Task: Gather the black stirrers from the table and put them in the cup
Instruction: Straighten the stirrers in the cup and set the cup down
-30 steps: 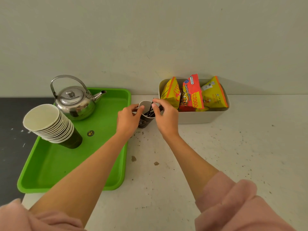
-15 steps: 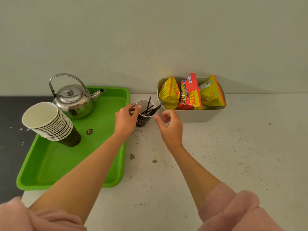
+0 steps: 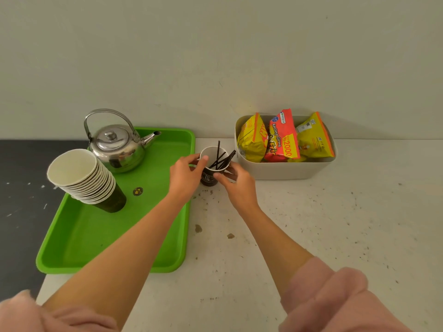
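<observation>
Black stirrers [image 3: 221,159] stand bunched in the cup [image 3: 211,173], a dark paper cup with a white inside, and lean toward its right rim with their ends sticking out above it. The cup sits upright on the pale, speckled desk [image 3: 335,224], between the green tray [image 3: 115,236] and the beige bin [image 3: 287,170]. The left hand [image 3: 184,177] curls around the cup's left side, thumb at the rim and fingers against the wall, so it holds the cup. The right hand [image 3: 239,185] is at the cup's right side with fingers loosely curved and fingertips touching the wall or just beside it; whether it truly grips the cup I cannot tell. Pink sleeves [image 3: 335,300] are pushed up on both forearms. On the tray stand a steel kettle [image 3: 117,144] at the back and a tilted stack of paper cups [image 3: 84,178] at the left. The bin holds yellow and red snack packets [image 3: 282,137] standing on end, against the wall.
</observation>
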Action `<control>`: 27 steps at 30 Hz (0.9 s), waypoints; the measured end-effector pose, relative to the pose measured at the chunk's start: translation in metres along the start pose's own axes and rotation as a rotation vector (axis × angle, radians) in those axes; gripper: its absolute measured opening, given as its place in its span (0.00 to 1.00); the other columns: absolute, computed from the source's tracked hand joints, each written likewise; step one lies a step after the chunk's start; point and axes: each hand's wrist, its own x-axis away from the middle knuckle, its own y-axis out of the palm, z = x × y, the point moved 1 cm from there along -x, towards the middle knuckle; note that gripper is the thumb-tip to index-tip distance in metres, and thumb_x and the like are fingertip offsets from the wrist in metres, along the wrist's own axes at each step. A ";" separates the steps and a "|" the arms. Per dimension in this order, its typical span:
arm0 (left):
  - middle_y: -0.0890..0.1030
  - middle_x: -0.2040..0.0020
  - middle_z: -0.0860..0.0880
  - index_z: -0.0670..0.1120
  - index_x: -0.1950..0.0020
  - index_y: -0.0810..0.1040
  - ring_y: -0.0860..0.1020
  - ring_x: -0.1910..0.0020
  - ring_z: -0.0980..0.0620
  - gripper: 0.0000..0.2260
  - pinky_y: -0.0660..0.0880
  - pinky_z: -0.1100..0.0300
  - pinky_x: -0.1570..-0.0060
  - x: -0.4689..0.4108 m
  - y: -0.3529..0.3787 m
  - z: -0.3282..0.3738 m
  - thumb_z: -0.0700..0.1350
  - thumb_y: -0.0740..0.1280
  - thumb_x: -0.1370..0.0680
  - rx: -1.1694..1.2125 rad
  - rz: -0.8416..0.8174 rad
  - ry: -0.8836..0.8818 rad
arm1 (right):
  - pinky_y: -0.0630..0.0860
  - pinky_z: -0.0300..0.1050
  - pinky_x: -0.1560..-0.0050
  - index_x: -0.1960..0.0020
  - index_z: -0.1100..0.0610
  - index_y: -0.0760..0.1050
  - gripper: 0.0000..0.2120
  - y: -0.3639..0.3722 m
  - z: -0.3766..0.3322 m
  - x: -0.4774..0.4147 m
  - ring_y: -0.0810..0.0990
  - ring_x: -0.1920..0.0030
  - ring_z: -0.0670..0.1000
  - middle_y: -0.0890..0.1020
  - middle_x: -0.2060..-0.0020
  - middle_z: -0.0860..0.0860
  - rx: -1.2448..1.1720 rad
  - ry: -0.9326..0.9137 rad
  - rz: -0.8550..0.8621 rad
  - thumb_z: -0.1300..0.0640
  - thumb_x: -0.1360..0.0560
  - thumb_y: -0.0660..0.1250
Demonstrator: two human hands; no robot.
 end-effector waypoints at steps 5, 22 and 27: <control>0.82 0.46 0.44 0.44 0.39 0.77 0.80 0.59 0.54 0.17 0.79 0.52 0.47 -0.012 -0.006 0.000 0.52 0.62 0.23 0.114 -0.017 -0.028 | 0.77 0.37 0.46 0.37 0.58 0.72 0.21 0.007 -0.005 -0.011 0.79 0.41 0.53 0.81 0.43 0.56 0.012 -0.055 0.006 0.54 0.27 0.68; 0.80 0.46 0.44 0.45 0.38 0.75 0.81 0.52 0.48 0.14 0.78 0.61 0.52 -0.039 0.000 -0.010 0.45 0.63 0.22 0.186 -0.092 0.015 | 0.75 0.49 0.39 0.32 0.56 0.67 0.22 0.023 0.005 -0.028 0.76 0.37 0.53 0.79 0.38 0.55 0.054 -0.059 0.141 0.55 0.25 0.66; 0.80 0.43 0.44 0.44 0.37 0.75 0.81 0.51 0.49 0.15 0.78 0.58 0.48 -0.043 0.003 -0.010 0.46 0.63 0.22 0.199 -0.111 0.010 | 0.75 0.56 0.37 0.31 0.56 0.66 0.24 0.024 0.004 -0.031 0.75 0.36 0.54 0.77 0.36 0.55 0.031 -0.059 0.158 0.56 0.25 0.66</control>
